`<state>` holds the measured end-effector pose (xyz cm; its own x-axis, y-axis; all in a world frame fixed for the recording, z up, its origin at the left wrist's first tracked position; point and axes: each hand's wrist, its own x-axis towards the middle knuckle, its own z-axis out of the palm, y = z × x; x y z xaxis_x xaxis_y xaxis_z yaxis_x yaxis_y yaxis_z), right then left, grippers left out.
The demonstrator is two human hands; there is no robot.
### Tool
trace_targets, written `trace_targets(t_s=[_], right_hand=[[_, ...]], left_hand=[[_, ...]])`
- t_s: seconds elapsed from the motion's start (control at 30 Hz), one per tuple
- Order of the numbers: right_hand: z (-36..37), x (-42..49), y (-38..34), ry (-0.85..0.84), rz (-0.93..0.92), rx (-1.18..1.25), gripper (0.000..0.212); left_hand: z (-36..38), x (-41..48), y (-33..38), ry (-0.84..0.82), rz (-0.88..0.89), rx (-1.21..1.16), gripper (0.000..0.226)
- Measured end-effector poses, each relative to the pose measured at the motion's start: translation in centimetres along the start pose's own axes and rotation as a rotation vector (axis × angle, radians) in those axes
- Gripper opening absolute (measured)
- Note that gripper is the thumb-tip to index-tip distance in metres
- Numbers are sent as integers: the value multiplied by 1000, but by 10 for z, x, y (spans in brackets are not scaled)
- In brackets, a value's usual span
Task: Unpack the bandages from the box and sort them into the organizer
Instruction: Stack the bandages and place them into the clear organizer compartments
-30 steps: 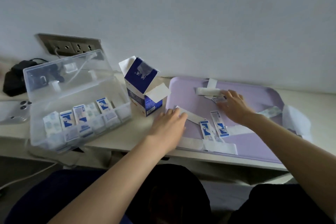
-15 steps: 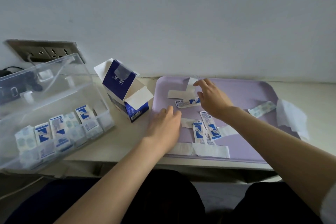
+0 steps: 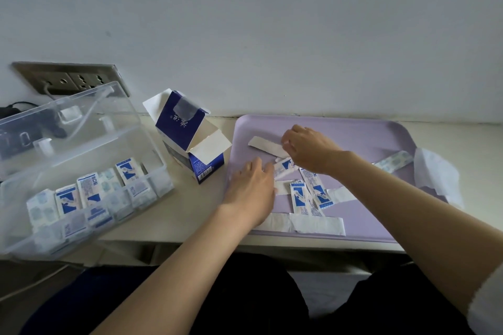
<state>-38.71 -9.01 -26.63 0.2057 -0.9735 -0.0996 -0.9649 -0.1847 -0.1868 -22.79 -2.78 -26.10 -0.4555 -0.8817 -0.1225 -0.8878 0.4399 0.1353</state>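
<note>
head view: bandages (image 3: 313, 193) lie loose on the purple tray (image 3: 367, 139), at 3 o'clock from the organizer (image 3: 160, 168). a white strip (image 3: 268, 145), its long axis running 10 to 4, lies at 12 o'clock from the flat left hand (image 3: 250, 190). the nearer right hand (image 3: 307, 149) pinches its end. that hand has drawn closer to the left one than half a second ago.

One box (image 3: 181, 128); one organizer (image 3: 160, 168); one purple tray (image 3: 359, 136).

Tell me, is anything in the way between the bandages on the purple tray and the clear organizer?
Yes. The opened blue bandage box stands on the table between the purple tray, where the loose bandages lie, and the clear organizer. They could probably be carried over it or in front.
</note>
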Motion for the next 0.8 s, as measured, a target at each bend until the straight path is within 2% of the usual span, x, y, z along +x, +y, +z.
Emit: trace_targets(t_s=[0.17, 0.3, 0.37, 0.47, 0.6, 0.7, 0.8], right_hand=[[-17, -22, -12, -209, -59, 49, 40], [-19, -44, -15, -319, -152, 18, 60], [-16, -50, -16, -312, -156, 14, 66], [-12, -55, -17, -258, -141, 34, 63], [-11, -57, -18, -253, -112, 64, 59], [-12, -59, -18, -252, -97, 61, 54], [-16, -62, -15, -253, 7, 11, 61]], left_hand=[[-2, 1, -4, 35, -24, -35, 40], [-4, 6, -10, 61, 54, -50, 44], [-3, 6, -13, -1, 77, -79, 46], [0, 5, -15, -54, 78, -76, 50], [3, 4, -17, -48, 60, -100, 50], [6, 3, -13, -35, 96, -34, 51], [6, 3, -10, -10, 93, -17, 56]])
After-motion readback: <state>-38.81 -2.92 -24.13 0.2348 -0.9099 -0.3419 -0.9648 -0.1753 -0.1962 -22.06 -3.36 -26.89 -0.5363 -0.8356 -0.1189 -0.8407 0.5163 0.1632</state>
